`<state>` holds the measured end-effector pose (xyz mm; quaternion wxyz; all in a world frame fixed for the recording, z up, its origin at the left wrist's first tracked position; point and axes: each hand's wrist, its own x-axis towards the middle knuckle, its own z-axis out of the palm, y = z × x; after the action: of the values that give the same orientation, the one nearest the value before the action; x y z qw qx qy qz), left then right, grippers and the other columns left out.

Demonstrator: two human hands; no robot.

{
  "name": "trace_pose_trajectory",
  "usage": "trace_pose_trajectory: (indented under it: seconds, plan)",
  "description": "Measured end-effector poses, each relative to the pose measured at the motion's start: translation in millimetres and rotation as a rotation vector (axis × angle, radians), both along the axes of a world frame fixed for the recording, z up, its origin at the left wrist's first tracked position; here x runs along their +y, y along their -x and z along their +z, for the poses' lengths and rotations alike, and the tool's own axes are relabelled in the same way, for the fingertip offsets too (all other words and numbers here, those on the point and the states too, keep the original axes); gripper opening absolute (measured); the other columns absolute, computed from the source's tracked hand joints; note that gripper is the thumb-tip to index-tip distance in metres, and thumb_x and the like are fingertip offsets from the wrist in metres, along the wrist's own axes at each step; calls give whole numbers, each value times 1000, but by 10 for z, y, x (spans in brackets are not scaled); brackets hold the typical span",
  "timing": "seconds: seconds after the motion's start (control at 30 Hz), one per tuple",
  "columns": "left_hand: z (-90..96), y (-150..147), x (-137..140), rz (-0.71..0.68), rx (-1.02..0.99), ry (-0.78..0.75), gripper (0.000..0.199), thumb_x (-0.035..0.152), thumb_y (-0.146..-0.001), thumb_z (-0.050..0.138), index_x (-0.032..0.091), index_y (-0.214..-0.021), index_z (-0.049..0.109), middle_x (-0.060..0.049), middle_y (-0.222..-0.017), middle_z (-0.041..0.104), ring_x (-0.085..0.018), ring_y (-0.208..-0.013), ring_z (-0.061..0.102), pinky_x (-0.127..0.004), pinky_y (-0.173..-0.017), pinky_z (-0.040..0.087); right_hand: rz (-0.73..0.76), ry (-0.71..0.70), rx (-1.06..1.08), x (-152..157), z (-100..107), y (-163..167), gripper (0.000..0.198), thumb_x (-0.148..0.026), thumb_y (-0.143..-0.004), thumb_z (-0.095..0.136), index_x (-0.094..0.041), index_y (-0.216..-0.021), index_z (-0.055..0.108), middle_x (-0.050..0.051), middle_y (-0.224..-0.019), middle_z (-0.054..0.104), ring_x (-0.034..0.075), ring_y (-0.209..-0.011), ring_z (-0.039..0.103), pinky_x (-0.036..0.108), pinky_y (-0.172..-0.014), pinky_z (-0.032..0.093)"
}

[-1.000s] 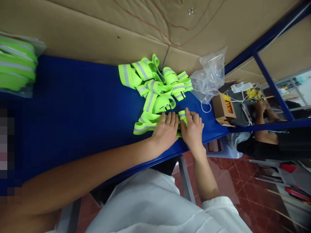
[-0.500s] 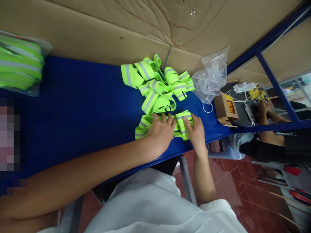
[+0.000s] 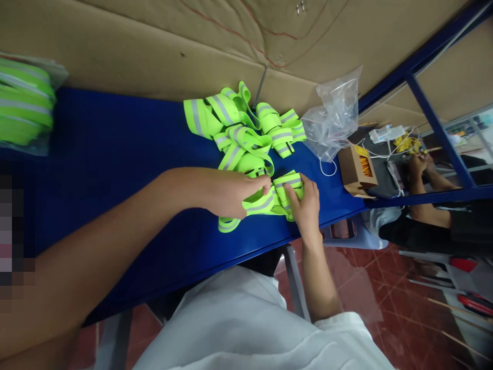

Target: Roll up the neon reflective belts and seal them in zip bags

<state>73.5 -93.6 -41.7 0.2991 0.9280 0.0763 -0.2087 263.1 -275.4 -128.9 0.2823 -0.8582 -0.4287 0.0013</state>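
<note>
A neon yellow-green reflective belt with a grey stripe lies near the front edge of the blue table, between my two hands. My left hand is curled round its left part, thumb over the top, with a loop hanging out below. My right hand grips the folded bundle at its right end, thumb in front and fingers behind. Right behind my left hand is a loosely coiled belt. Farther back lie more belts, one heap on the left and another on the right.
At the far left sits a clear bag of green belts. A crumpled plastic bag and a cardboard box stand at the right. Beyond the blue frame, another person's hands are near yellow pieces.
My left hand has turned over and closed round the left part of the belt, where it lay with fingers spread before. My right hand stays on the folded end.
</note>
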Motion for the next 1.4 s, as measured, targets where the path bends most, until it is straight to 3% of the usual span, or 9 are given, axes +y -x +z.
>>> trace_pose_trajectory:
  seconds: [0.17,0.33,0.47,0.57,0.8,1.07,1.2,1.3,1.4]
  plan:
    - [9,-12,150,-16,63,68,54,18,-84,57,25,-137,48,1,-86,66,-14,-56,51,-24,-51,33,7,-2,8,3,8,-1,68,-69,-98,54,-20,-144,59,18,-135,65,34,-130,57,50,-109,48]
    - [-61,55,242,47,18,-46,49,9,-79,56,28,-123,65,0,-96,73,-17,-71,63,-24,-65,40,42,10,26,27,4,-59,69,-69,-97,56,-19,-144,60,19,-134,65,34,-129,59,51,-109,49]
    - [19,92,100,185,65,-247,46,7,-75,58,31,-110,75,-3,-96,75,-21,-73,67,-29,-70,45,76,14,78,65,4,-202,68,-67,-94,62,-18,-141,63,18,-130,69,33,-123,63,50,-109,50]
    - [115,43,-55,174,143,-336,37,5,-78,57,24,-104,77,-8,-100,75,-26,-84,71,-32,-74,48,134,40,169,96,32,-318,65,-66,-94,61,-18,-138,66,17,-130,71,32,-124,65,51,-110,49]
    - [40,-58,-185,185,135,-367,35,2,-84,54,13,-108,78,-17,-106,77,-35,-102,74,-36,-77,51,142,68,325,71,80,-421,67,-68,-91,65,-23,-141,65,12,-135,71,30,-125,65,51,-109,50]
    - [69,-51,-188,136,149,-358,33,4,-86,55,16,-109,77,-15,-108,77,-33,-100,75,-34,-76,52,-21,111,-69,106,152,-22,66,-63,-94,65,-22,-145,61,18,-134,65,37,-125,62,51,-100,53]
    - [51,-38,-233,67,84,-323,28,5,-88,55,16,-103,76,-14,-98,78,-32,-93,76,-36,-76,52,-36,131,-155,123,209,-49,61,-62,-95,64,-23,-143,62,16,-133,65,36,-125,62,48,-99,54]
    - [-21,-27,-276,50,19,-322,35,6,-88,58,15,-120,70,-13,-90,77,-32,-86,76,-37,-74,53,35,139,-167,67,218,-234,60,-62,-95,64,-22,-140,65,16,-129,68,34,-120,65,48,-101,53]
    - [-76,-37,-404,116,-126,-418,52,5,-88,60,16,-139,60,-16,-107,76,-33,-93,76,-41,-78,55,61,131,-156,-11,200,-415,61,-64,-94,64,-19,-135,68,17,-123,70,34,-116,66,49,-100,54]
